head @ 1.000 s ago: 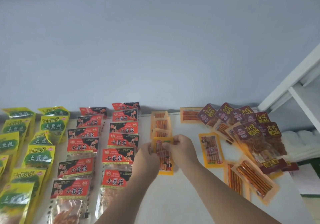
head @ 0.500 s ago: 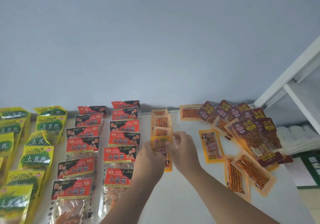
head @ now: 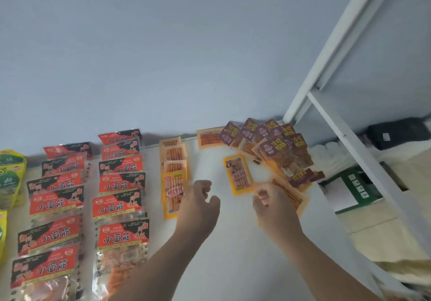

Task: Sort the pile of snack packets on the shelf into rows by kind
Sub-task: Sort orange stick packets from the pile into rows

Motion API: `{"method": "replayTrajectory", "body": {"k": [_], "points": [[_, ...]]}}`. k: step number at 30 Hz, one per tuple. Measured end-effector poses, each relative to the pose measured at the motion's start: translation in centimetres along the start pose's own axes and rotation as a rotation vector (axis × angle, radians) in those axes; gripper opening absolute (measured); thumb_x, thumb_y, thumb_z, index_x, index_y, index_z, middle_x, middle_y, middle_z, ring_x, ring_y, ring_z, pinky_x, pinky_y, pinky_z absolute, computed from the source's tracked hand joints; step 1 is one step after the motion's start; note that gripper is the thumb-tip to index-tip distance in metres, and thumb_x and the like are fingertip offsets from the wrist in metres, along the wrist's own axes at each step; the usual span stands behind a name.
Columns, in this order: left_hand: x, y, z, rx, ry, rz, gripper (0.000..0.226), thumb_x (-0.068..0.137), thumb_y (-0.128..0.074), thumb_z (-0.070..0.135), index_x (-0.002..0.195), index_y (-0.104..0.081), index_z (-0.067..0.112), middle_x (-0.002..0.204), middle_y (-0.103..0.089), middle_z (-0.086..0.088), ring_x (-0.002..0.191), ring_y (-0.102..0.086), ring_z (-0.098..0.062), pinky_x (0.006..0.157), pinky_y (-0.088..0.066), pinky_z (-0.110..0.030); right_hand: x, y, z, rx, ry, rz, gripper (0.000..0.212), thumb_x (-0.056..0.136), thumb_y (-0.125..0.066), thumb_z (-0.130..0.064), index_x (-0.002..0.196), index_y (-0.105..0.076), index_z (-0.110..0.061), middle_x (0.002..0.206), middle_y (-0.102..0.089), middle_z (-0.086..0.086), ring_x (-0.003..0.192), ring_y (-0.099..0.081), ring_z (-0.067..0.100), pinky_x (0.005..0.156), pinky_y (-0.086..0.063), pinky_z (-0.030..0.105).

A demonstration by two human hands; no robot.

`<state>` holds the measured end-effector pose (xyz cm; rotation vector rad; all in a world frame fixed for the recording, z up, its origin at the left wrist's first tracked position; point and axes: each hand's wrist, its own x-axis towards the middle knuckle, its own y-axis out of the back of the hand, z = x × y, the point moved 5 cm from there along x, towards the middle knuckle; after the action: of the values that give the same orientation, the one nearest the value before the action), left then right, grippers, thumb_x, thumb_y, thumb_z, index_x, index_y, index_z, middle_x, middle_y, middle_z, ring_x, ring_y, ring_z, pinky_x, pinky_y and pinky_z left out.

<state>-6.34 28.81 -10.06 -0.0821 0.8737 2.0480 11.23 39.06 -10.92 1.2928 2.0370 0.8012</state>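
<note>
Fingers (head: 205, 187) loosely curled on nothing, my left hand (head: 198, 205) hovers beside the orange packet (head: 173, 193) ending its row, my right hand (head: 274, 207), equally empty, over a stick packet (head: 294, 198).

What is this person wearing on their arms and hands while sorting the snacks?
Nothing that shows. Both forearms are bare to the bottom edge of the picture, with no sleeves in view. The left hand and right hand have no gloves, and no watch or wristband shows.

Grey wall (head: 163, 56), green-and-white box (head: 356, 187)
</note>
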Motion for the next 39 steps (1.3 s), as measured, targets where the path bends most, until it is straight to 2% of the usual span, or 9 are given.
{"method": "replayTrajectory", "body": {"k": [6, 12, 16, 20, 22, 28, 32, 36, 39], "points": [[-2.0, -7.2, 2.4, -0.015, 0.071, -0.197, 0.046, 0.093, -0.059, 0.021, 0.139, -0.054, 0.019, 0.132, -0.061, 0.007, 0.113, -0.057, -0.008, 0.093, -0.045, -0.025, -0.3, 4.5, 4.5, -0.294, 0.031, 0.126, 0.036, 0.093, -0.063, -0.033, 0.127, -0.063, -0.022, 0.116, -0.065, -0.006, 0.108, -0.057, 0.013, 0.089, -0.05, 0.025], [-3.5, -10.9, 4.4, -0.117, 0.219, -0.144, 0.051, 0.092, -0.064, 0.032, 0.139, -0.046, 0.023, 0.136, -0.055, 0.006, 0.113, -0.059, -0.014, 0.092, -0.053, -0.033, -1.3, 4.2, 6.5, -0.369, 0.109, 0.081, 0.041, 0.093, -0.062, -0.041, 0.13, -0.061, -0.025, 0.123, -0.066, -0.008, 0.108, -0.061, 0.014, 0.09, -0.051, 0.027], [-4.0, -11.8, 4.7, -0.391, 0.415, -0.14, 0.051, 0.08, -0.071, 0.025, 0.125, -0.047, 0.02, 0.114, -0.068, -0.003, 0.099, -0.068, -0.02, 0.094, -0.058, -0.042, -2.0, 4.0, 6.3, -0.3, 0.134, 0.068, 0.04, 0.096, -0.054, -0.05, 0.126, -0.064, -0.026, 0.116, -0.064, -0.007, 0.103, -0.058, 0.014, 0.086, -0.05, 0.023], [-4.6, -12.1, 5.8, -0.397, 0.409, -0.151, 0.01, 0.08, -0.064, 0.017, 0.079, -0.071, 0.009, 0.066, -0.058, -0.001, 0.057, -0.044, -0.017, 0.06, -0.039, -0.033, -2.3, 3.6, 6.7, -0.162, 0.158, -0.014, 0.04, 0.098, -0.047, -0.05, 0.126, -0.064, -0.029, 0.119, -0.061, -0.009, 0.107, -0.056, 0.009, 0.087, -0.046, 0.017], [-4.8, -12.2, 5.9, -0.364, 0.408, -0.122, 0.025, 0.089, -0.06, 0.012, 0.066, -0.07, 0.01, 0.053, -0.052, 0.002, 0.05, -0.038, -0.015, 0.055, -0.032, -0.027, -2.4, 3.6, 6.8, -0.101, 0.163, -0.049, 0.034, 0.098, -0.05, -0.046, 0.125, -0.065, -0.03, 0.117, -0.062, -0.011, 0.104, -0.056, 0.006, 0.086, -0.045, 0.015], [-5.7, -11.9, 6.1, -0.191, 0.321, -0.089, 0.026, 0.098, -0.053, 0.022, 0.09, -0.075, 0.011, 0.08, -0.075, -0.007, 0.068, -0.061, -0.018, 0.064, -0.048, -0.03, -2.3, 4.2, 7.2, 0.054, 0.086, -0.102, 0.02, 0.092, -0.066, -0.037, 0.11, -0.066, -0.03, 0.106, -0.055, -0.009, 0.099, -0.056, 0.006, 0.072, -0.037, 0.003], [-6.0, -10.2, 4.9, -0.21, 0.265, -0.091, 0.021, 0.095, -0.059, 0.03, 0.092, -0.075, 0.016, 0.084, -0.079, -0.006, 0.087, -0.075, -0.031, 0.087, -0.06, -0.048, -2.5, 3.6, 6.4, 0.239, -0.039, -0.175, 0.046, 0.087, -0.074, -0.037, 0.122, -0.046, -0.028, 0.108, -0.063, -0.01, 0.097, -0.066, 0.008, 0.062, -0.041, 0.005], [-6.2, -6.4, 3.1, -0.223, 0.254, -0.041, 0.019, 0.096, -0.063, 0.034, 0.093, -0.076, 0.02, 0.082, -0.08, -0.002, 0.084, -0.077, -0.026, 0.087, -0.061, -0.051, -2.7, 1.7, 4.3, 0.42, -0.133, -0.298, 0.056, 0.082, -0.079, -0.033, 0.121, -0.039, -0.029, 0.095, -0.069, -0.002, 0.078, -0.069, 0.009, 0.056, -0.05, 0.014], [-5.9, -3.0, 1.5, -0.221, 0.225, 0.025, 0.013, 0.098, -0.064, 0.03, 0.099, -0.075, 0.023, 0.083, -0.08, 0.001, 0.079, -0.077, -0.021, 0.087, -0.061, -0.05, -2.7, 0.1, 2.4, 0.458, -0.092, -0.346, 0.028, 0.087, -0.074, -0.028, 0.107, -0.056, -0.024, 0.092, -0.071, -0.006, 0.079, -0.069, 0.007, 0.058, -0.051, 0.015]]}}
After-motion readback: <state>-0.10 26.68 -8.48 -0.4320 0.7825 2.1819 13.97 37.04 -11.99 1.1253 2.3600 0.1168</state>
